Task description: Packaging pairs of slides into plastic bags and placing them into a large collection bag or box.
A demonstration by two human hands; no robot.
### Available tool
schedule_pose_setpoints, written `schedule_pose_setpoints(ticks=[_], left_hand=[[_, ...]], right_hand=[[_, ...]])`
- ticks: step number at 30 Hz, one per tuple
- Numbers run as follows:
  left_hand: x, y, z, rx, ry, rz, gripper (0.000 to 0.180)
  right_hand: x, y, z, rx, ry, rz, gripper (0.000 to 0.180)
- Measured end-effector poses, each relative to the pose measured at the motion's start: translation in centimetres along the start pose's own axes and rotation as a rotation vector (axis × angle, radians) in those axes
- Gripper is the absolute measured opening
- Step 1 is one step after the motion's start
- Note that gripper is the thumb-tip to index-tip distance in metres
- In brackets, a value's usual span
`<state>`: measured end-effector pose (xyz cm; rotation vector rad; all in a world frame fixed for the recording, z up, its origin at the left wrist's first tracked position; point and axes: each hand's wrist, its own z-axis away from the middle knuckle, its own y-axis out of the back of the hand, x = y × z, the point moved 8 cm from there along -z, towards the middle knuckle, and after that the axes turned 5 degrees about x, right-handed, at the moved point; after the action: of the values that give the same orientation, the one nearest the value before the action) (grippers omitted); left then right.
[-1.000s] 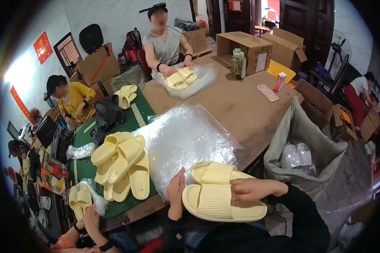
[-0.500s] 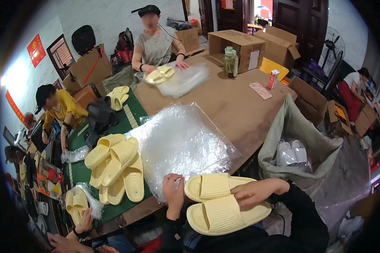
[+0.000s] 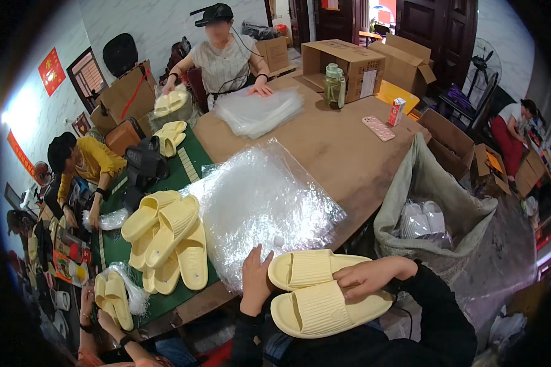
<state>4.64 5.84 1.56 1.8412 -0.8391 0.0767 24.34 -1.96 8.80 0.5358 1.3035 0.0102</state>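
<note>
A pair of pale yellow ribbed slide slippers (image 3: 312, 312) lies side by side in front of me, toes to the left. My right hand (image 3: 373, 276) grips the pair near the middle, its fingers at the openings behind the straps. My left hand (image 3: 257, 280) rests by the slippers' toes, fingers stretched out over the near edge of a stack of clear plastic bags (image 3: 263, 202). To the left is a pile of loose yellow slippers (image 3: 165, 238) on the green mat (image 3: 187, 303).
A co-worker (image 3: 226, 61) across the table has a hand on more clear bags (image 3: 260, 113). Others work at the left. A green bottle (image 3: 334, 87), phone (image 3: 378, 129) and drink carton (image 3: 397, 112) stand or lie on the table. An open sack (image 3: 389, 229) with wrapped slippers is at right.
My left fingers have gone from curled at the bag edge to stretched out. My right hand and its slippers barely moved. The co-worker across has moved wrapped slippers left, off the bags.
</note>
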Motion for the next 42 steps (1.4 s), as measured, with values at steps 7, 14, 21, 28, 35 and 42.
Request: schedule_pose_setpoints(ticks=[7,14,21,28,35,42], left_hand=[[0.0,0.0,-0.5,-0.063,0.046,-0.175,0.059],[0.7,0.3,-0.7,-0.165,0.049,-0.257,0.054],[-1.8,-0.2,-0.4,-0.185,0.083,-0.092,0.042],[-1.9,4.4,-1.7,0.270,0.286,0.206,0.020],[-0.9,6.4,-2.3,0.439,0.305,0.223,0.019],[0.6,6.6,-2.3,0.470,0.158,0.148,0.022]], right_hand=[[-0.2,-0.3,-0.2,0.023,0.080,-0.035,0.029],[-0.3,-0.4,-0.3,0.016,0.051,-0.053,0.030],[-0.3,-0.8,-0.5,0.000,0.102,-0.067,0.031],[-0.4,-1.1,-0.4,-0.011,0.107,-0.097,0.029],[-2.6,0.4,-0.8,0.074,0.124,-0.067,0.025],[-0.2,3.5,-1.0,0.474,0.029,0.301,0.027]])
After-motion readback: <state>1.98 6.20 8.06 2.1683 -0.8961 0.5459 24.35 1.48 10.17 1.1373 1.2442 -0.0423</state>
